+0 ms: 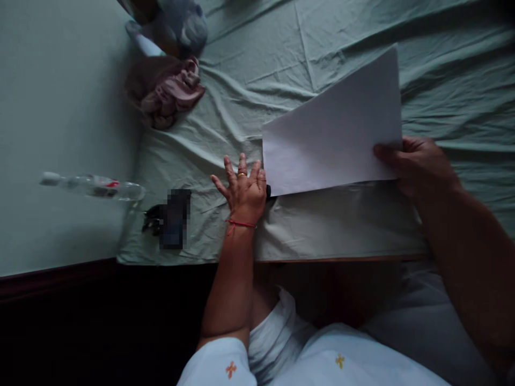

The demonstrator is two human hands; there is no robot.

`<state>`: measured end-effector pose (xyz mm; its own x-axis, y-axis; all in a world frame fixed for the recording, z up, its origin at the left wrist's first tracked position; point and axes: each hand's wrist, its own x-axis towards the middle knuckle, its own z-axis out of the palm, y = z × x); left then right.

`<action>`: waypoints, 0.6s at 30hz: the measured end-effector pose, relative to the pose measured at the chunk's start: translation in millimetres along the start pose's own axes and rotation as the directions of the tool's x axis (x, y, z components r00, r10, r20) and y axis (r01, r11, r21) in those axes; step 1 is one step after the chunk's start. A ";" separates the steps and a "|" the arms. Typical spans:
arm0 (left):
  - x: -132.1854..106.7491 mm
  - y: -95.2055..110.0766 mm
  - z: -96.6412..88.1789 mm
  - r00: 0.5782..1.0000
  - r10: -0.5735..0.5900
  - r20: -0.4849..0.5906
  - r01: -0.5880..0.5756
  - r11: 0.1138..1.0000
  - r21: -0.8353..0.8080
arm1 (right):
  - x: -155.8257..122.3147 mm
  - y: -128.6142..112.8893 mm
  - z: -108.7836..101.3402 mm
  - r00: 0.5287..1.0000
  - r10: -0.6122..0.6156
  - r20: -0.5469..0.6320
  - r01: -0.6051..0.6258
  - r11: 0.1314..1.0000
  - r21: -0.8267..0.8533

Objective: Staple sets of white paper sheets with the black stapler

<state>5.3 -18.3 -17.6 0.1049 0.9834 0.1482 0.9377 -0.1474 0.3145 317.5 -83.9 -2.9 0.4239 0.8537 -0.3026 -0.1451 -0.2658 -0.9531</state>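
A white sheet of paper (333, 128) lies tilted over a wrinkled pale green bedsheet (249, 69). My right hand (418, 163) pinches the paper at its right edge, thumb on top. My left hand (243, 187) rests flat on the bedsheet just left of the paper's lower left corner, fingers spread, a ring on one finger and a red thread round the wrist. A small dark object (268, 191) peeks out between my left hand and the paper; I cannot make out what it is.
A clear plastic bottle (94, 186) lies on its side at the left. A dark flat object with keys (171, 219) sits near the bed's front edge. A crumpled pink cloth (167, 91) and another bundle (177, 24) lie at the back left.
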 end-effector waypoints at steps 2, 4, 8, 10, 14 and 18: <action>0.0 1.4 2.9 0.998 -0.020 -0.064 0.018 0.999 -0.029 | -0.9 -1.6 1.4 1.000 0.006 -0.011 -0.006 1.000 -0.007; -1.0 2.4 5.4 0.986 -0.040 -0.162 0.029 0.997 -0.070 | -0.4 -1.7 1.8 0.999 -0.016 -0.034 0.016 1.000 -0.010; -7.7 7.2 5.2 0.971 -0.013 -0.238 -0.017 0.992 -0.124 | 3.1 0.8 -0.1 0.997 -0.048 -0.068 0.048 0.999 0.000; -12.4 9.5 2.7 0.984 0.042 -0.172 -0.064 0.990 -0.123 | 4.6 2.1 -2.0 0.996 -0.047 -0.074 0.047 0.999 -0.001; -14.4 0.9 -3.6 0.991 0.093 -0.094 -0.103 0.989 -0.104 | 6.1 4.3 -6.3 0.995 -0.071 -0.076 0.072 0.997 0.013; -3.7 -27.6 -10.3 0.992 0.029 -0.119 -0.036 0.998 -0.060 | 4.1 2.0 -7.6 0.994 -0.083 -0.075 0.085 0.996 0.026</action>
<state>-24.4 -18.9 -17.2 0.0913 0.9591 0.2679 0.9117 -0.1888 0.3649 325.8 -84.3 -6.1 0.4999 0.8371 -0.2221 -0.1313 -0.1802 -0.9748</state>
